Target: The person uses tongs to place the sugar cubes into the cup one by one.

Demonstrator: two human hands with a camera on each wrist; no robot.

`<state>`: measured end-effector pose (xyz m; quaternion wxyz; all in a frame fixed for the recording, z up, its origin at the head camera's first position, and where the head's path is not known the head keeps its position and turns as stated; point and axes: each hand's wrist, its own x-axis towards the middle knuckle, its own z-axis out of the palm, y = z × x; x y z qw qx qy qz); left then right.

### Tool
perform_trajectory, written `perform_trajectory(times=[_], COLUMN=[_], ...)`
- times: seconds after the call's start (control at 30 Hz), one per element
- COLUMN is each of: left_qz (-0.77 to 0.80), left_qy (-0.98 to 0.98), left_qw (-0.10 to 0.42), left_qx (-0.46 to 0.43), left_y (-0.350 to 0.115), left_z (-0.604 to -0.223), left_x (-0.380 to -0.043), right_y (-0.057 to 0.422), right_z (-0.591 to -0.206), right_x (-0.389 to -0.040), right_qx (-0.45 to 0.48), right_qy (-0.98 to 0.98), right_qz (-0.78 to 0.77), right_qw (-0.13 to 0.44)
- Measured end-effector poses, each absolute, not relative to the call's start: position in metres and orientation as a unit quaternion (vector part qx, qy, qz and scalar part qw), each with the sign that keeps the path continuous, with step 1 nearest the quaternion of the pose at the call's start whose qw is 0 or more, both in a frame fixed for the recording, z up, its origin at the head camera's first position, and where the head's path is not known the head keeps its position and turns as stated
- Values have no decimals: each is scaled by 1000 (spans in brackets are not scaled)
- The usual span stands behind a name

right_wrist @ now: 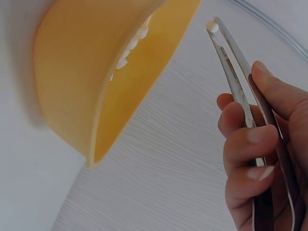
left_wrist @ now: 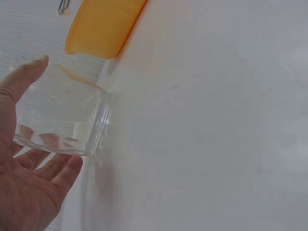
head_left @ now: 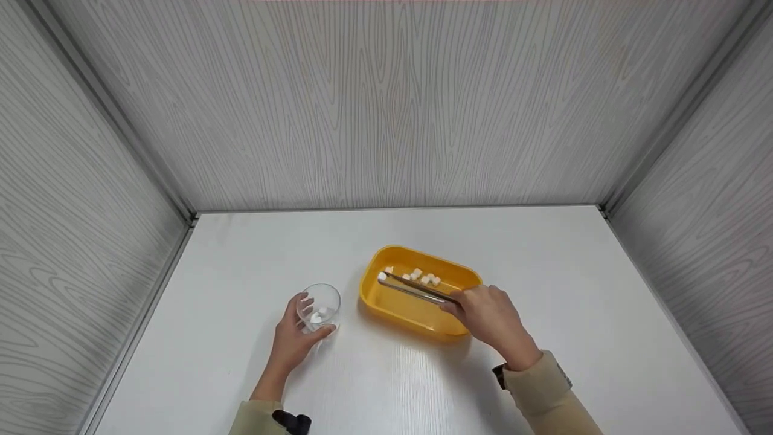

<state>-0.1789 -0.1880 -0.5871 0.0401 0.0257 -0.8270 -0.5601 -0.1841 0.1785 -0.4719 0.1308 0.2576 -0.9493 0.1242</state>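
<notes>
My left hand (head_left: pixel 290 344) holds a clear drinking glass (head_left: pixel 321 296) upright, thumb on one side and fingers on the other. A few small white cubes (head_left: pixel 317 316) lie at the bottom of the glass. In my right hand (head_left: pixel 492 317) are long metal tweezers (right_wrist: pixel 237 91), pressed between thumb and fingers. Their serrated tips pinch one white cube (right_wrist: pixel 212 25), raised above the yellow tray (head_left: pixel 395 307) near its left end. Several more white cubes (head_left: pixel 430 279) are scattered along the far side of the tray floor.
The tray stands on a white tabletop (head_left: pixel 543 254), a short way right of the glass. Grey wood-grain panels (head_left: pixel 386 109) wall in the table at the back and both sides. Dark straps (head_left: pixel 292 422) sit at both wrists over beige sleeves.
</notes>
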Motion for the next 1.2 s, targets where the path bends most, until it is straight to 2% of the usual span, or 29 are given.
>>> perform_trajectory(times=[0.6,0.93,1.2], left_qz=[-551,-559,-554], left_qy=[-833,-828,-831], left_qw=[36,32,33], left_qx=[30,35,31], left_y=[-187,-188,-188], left_z=[-585,-584,-585], left_x=[-178,-178,-178], right_y=[124,107,117], right_z=[-468,-467,-468], right_x=[-179,-178,-180], right_qx=[328,333,300], right_qy=[-920,-921,-932], right_qz=[128,139,149], right_qw=[174,146,137])
